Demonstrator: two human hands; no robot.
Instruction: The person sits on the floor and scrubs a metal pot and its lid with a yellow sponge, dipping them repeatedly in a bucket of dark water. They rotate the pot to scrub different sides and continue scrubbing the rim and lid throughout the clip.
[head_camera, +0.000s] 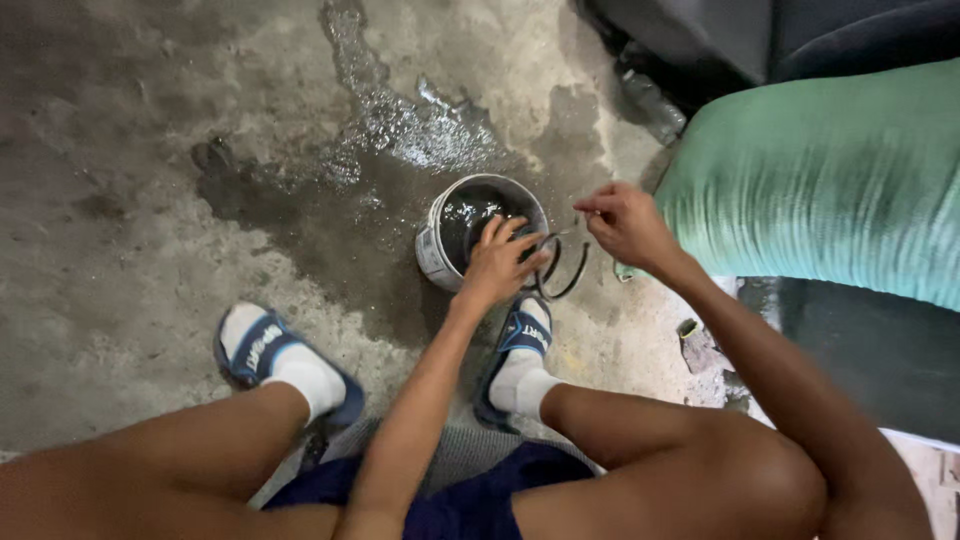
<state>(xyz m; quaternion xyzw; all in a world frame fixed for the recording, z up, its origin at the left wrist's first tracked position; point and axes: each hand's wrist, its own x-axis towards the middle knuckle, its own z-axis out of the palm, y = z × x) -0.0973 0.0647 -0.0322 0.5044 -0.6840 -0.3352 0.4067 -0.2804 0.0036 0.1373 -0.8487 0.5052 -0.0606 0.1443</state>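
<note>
Head view: a seated person looks down past bare knees at a wet concrete floor (150, 200).
Left hand (498, 262): fingers curled shut around a dark rubber ring (560, 268), gripping it at its left side, right over the near rim of the bucket.
Right hand (625, 222): thumb and forefinger pinched narrow on something thin near the top of the ring; what exactly is pinched is too small to tell.
Rubber ring: a thin black loop, held between the two hands, hanging just to the right of the bucket and above the floor; part of it is hidden behind the left fingers.
Bucket (440, 255): small, round, pale on the outside, standing upright on the floor, filled with a dark shiny liquid; the left hand overlaps its right rim.
Puddle (400, 135): a glistening wet trail runs from the top of the floor down toward the bucket, with a darker damp patch around it.
Feet: left foot (275, 360) and right foot (522, 365) in white socks and blue slide sandals, planted on either side of the left forearm; the right one sits just below the bucket.
Green sack (830, 175): a large woven bag, lying at the right, close beside the right hand.
Shorts (470, 500): dark blue, at the bottom edge.
</note>
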